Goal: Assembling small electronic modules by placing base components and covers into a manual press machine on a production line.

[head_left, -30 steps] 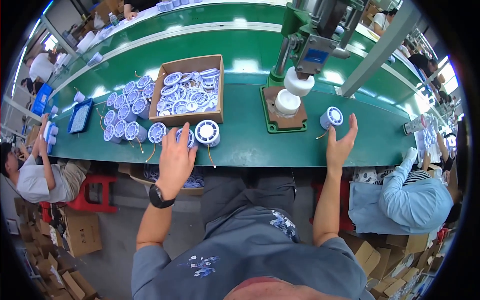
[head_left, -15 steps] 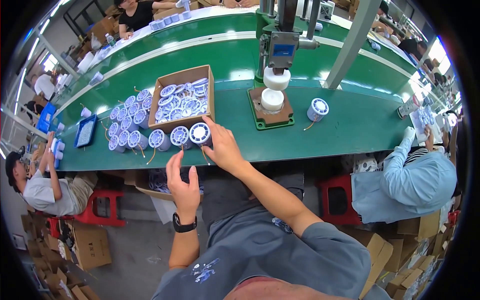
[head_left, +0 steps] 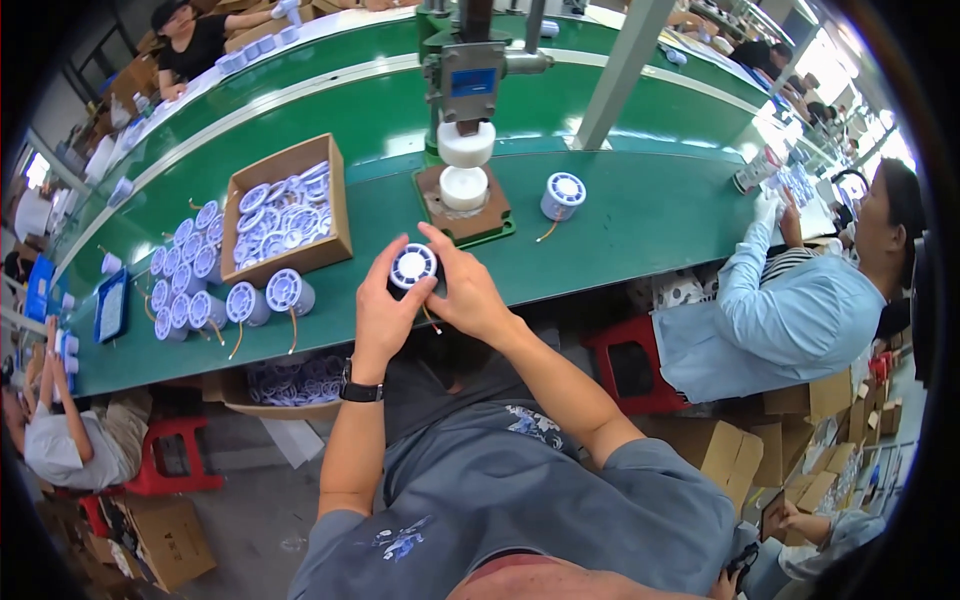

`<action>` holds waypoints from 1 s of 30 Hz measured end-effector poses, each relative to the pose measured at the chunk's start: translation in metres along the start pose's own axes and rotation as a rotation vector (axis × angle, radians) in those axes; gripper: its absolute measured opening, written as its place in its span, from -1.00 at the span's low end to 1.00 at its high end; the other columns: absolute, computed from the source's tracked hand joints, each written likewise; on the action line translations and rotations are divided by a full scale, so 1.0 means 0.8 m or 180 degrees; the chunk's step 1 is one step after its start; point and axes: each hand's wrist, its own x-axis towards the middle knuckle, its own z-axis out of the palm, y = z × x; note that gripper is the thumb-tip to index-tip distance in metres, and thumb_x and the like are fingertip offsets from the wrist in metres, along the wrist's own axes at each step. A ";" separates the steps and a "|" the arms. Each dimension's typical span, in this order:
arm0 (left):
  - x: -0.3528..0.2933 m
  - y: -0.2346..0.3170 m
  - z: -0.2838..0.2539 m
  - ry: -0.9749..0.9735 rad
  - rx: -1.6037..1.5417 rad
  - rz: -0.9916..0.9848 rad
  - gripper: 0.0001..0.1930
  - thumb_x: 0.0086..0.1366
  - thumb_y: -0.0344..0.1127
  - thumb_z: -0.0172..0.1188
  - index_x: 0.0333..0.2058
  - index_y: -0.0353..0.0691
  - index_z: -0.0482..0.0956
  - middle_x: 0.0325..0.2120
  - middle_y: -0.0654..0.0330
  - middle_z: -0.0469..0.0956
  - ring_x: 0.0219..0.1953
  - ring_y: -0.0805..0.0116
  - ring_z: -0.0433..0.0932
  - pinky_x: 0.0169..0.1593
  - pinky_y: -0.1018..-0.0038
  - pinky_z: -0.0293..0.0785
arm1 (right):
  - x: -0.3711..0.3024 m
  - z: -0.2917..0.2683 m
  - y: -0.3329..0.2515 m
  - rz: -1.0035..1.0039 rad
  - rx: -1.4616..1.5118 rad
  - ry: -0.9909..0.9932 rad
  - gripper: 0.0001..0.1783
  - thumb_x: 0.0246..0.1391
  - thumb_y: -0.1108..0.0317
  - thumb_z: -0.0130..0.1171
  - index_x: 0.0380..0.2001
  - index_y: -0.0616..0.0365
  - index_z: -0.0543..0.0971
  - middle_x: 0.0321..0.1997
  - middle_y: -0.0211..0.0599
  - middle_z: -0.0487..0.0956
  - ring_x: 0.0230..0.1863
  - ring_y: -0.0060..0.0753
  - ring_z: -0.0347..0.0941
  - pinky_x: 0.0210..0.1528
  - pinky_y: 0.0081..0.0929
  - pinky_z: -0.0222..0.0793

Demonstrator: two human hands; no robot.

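A lavender plastic cylinder (head_left: 414,264) with a slotted round cap and a thin orange wire is held at the table's near edge, its cap facing up. My left hand (head_left: 380,315) wraps its left side. My right hand (head_left: 470,293) grips the right side, fingers and thumb closed round it. Just beyond stands a hand press (head_left: 473,85) with a white upper die (head_left: 466,145) raised above a white cup-shaped lower die (head_left: 464,188). Right of the press, another capped cylinder (head_left: 562,196) stands upright.
Several capped cylinders (head_left: 288,294) stand to the left, by a cardboard box (head_left: 343,215) of loose slotted caps (head_left: 285,215). A blue tray (head_left: 111,305) lies farther left. A grey post (head_left: 625,75) rises behind the green table (head_left: 650,220). Co-workers sit on both sides.
The cylinder has left the end of the row and moved right, nearer the press. My left hand, apart before, has joined my right on it. The whole view has shifted.
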 end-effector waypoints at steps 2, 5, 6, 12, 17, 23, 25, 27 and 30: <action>0.000 -0.006 0.000 -0.0129 0.0055 -0.0260 -0.36 0.19 -0.48 0.33 0.25 -0.34 0.35 0.05 0.06 0.51 0.06 0.33 0.52 0.14 0.41 0.46 | -0.005 -0.002 0.010 -0.0045 -0.0034 0.0095 -0.08 -0.16 0.52 0.33 0.34 0.18 0.22 0.00 0.02 0.55 0.02 0.09 0.49 0.10 -0.14 0.39; -0.004 -0.012 0.005 -0.0126 0.0010 -0.0364 -0.37 0.14 -0.48 0.37 0.20 -0.36 0.41 -0.02 0.09 0.56 -0.01 0.36 0.56 0.09 0.44 0.49 | -0.014 -0.003 0.017 -0.0196 -0.0044 0.0234 -0.10 -0.15 0.55 0.30 0.34 0.18 0.23 -0.01 0.01 0.55 0.00 0.04 0.51 0.09 -0.16 0.41; -0.004 -0.014 0.006 -0.0025 -0.0081 -0.0339 -0.38 0.10 -0.48 0.40 0.17 -0.37 0.44 -0.07 0.10 0.59 -0.05 0.37 0.58 0.07 0.46 0.50 | -0.018 -0.009 0.015 -0.0092 0.0173 0.0320 -0.14 -0.13 0.58 0.27 0.32 0.19 0.26 -0.03 -0.03 0.57 -0.02 -0.02 0.53 0.08 -0.21 0.43; 0.055 0.023 0.005 0.0295 -0.0349 0.0003 -0.39 0.05 -0.51 0.44 0.12 -0.42 0.48 -0.10 0.12 0.62 -0.08 0.39 0.60 0.03 0.46 0.53 | -0.020 -0.062 0.038 0.0045 0.0302 0.1174 -0.40 -0.05 0.71 0.08 0.15 0.29 0.41 -0.20 -0.19 0.61 -0.20 -0.37 0.58 -0.07 -0.44 0.49; 0.130 0.010 0.033 -0.0133 -0.0799 0.0015 -0.38 0.06 -0.44 0.47 0.12 -0.44 0.48 -0.11 0.13 0.62 -0.11 0.41 0.61 0.00 0.47 0.54 | -0.015 -0.070 0.062 0.0485 0.0829 0.1273 -0.54 0.02 0.75 -0.02 0.04 0.33 0.46 -0.30 -0.28 0.59 -0.34 -0.54 0.52 -0.20 -0.59 0.46; 0.164 -0.004 0.065 -0.0336 -0.0559 0.0223 -0.38 0.07 -0.38 0.49 0.10 -0.42 0.48 -0.14 0.14 0.64 -0.11 0.42 0.61 -0.03 0.47 0.55 | -0.024 -0.064 0.058 0.0531 0.0896 0.1211 -0.60 0.08 0.73 -0.02 0.01 0.33 0.48 -0.34 -0.29 0.58 -0.35 -0.57 0.49 -0.24 -0.61 0.43; 0.170 -0.010 0.071 -0.0448 -0.0636 0.0324 -0.40 0.07 -0.37 0.49 0.08 -0.40 0.50 -0.15 0.13 0.65 -0.11 0.43 0.61 -0.03 0.47 0.55 | -0.018 -0.071 0.055 0.0407 0.0831 0.1226 -0.62 0.09 0.72 -0.02 0.00 0.33 0.49 -0.34 -0.29 0.58 -0.36 -0.57 0.49 -0.24 -0.61 0.42; 0.178 -0.017 0.070 -0.0502 -0.0708 0.0374 -0.42 0.07 -0.37 0.49 0.07 -0.39 0.50 -0.15 0.13 0.66 -0.12 0.43 0.62 -0.03 0.46 0.55 | -0.015 -0.080 0.049 0.0205 0.0699 0.1316 -0.66 0.12 0.71 0.00 -0.02 0.34 0.49 -0.35 -0.30 0.57 -0.36 -0.56 0.49 -0.25 -0.61 0.42; 0.178 -0.016 0.066 -0.0564 -0.0799 0.0340 -0.44 0.06 -0.37 0.50 0.04 -0.37 0.52 -0.15 0.12 0.66 -0.11 0.41 0.62 -0.02 0.44 0.55 | 0.044 -0.133 0.012 -0.0498 0.0500 0.1644 -0.73 0.15 0.69 0.01 -0.07 0.34 0.48 -0.34 -0.30 0.54 -0.33 -0.53 0.48 -0.22 -0.60 0.41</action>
